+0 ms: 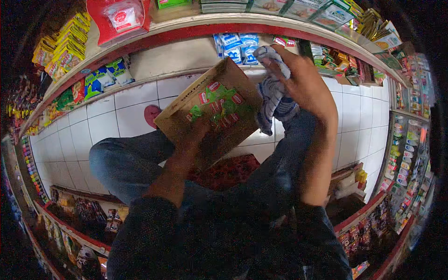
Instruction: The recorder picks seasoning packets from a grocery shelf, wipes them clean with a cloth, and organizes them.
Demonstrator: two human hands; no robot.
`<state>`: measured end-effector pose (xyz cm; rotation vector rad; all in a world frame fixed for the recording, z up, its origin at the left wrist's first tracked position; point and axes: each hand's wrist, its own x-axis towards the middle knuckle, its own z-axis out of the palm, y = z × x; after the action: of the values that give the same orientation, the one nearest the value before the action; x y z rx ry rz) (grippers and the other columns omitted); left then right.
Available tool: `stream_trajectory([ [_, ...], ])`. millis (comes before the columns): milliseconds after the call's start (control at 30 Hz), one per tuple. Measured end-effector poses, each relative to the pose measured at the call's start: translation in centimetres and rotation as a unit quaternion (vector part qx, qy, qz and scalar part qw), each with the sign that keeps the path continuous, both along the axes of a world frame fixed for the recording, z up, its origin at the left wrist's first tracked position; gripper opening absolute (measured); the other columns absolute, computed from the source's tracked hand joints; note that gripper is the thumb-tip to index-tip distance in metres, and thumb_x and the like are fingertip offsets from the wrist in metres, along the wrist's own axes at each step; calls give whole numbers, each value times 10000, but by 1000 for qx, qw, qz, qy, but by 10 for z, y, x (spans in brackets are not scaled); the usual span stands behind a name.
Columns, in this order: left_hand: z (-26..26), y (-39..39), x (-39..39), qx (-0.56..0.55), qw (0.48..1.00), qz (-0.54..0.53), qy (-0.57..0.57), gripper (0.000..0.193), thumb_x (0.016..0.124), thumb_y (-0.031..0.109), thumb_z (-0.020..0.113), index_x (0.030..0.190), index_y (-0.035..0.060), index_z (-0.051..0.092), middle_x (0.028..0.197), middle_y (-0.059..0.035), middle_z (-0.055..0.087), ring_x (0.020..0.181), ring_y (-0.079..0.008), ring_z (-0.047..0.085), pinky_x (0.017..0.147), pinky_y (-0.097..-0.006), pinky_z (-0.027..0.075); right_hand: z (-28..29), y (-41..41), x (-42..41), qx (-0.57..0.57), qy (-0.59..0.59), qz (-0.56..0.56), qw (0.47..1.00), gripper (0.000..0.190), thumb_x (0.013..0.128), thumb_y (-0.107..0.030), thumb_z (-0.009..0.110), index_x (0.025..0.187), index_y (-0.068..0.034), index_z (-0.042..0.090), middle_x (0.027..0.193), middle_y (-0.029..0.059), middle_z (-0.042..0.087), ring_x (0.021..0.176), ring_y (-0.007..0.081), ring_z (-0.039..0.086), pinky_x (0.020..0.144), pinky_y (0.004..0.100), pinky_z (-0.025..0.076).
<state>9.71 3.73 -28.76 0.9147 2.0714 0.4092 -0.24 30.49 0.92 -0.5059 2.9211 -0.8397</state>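
Observation:
A cardboard box [241,82] sits tilted over my lap, with several small green and red packets [224,101] in it. My left hand [197,136] reaches over the box beside the packets. It is dark and blurred, so whether its fingers grip anything is unclear. A white cloth with blue stripes [274,91] is bunched in my right hand [301,80], raised past the box's right side. The lower part of the cloth hangs down by the box's edge.
A shelf with a red edge [210,29] curves across the front. On its lower level are blue-and-white packets [241,47] and blue-green bags [105,77]. A red display box [101,21] stands above. Stocked racks [406,150] rise at right. My crossed legs [129,161] rest over white floor tiles [101,126].

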Motion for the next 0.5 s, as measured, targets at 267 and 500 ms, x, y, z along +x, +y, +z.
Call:
stream_trajectory([
  [267, -9, 7, 4, -3, 989, 126, -71, 281, 920, 227, 670, 1129, 50, 608, 1060, -116, 667, 809, -292, 672, 774, -418, 583, -13, -2, -1, -14, 5, 20, 1000, 380, 995, -262, 632, 1234, 32, 608, 1070, 277, 680, 992, 471, 640, 855, 465, 508],
  [500, -13, -33, -80, -17, 962, 252, -108, 274, 920, 228, 674, 1115, 48, 608, 1061, -105, 670, 784, -260, 675, 744, -401, 586, -7, -12, -7, -35, 21, 46, 998, 385, 1006, -286, 608, 1236, 23, 612, 1071, 278, 676, 1004, 473, 633, 862, 500, 497],
])
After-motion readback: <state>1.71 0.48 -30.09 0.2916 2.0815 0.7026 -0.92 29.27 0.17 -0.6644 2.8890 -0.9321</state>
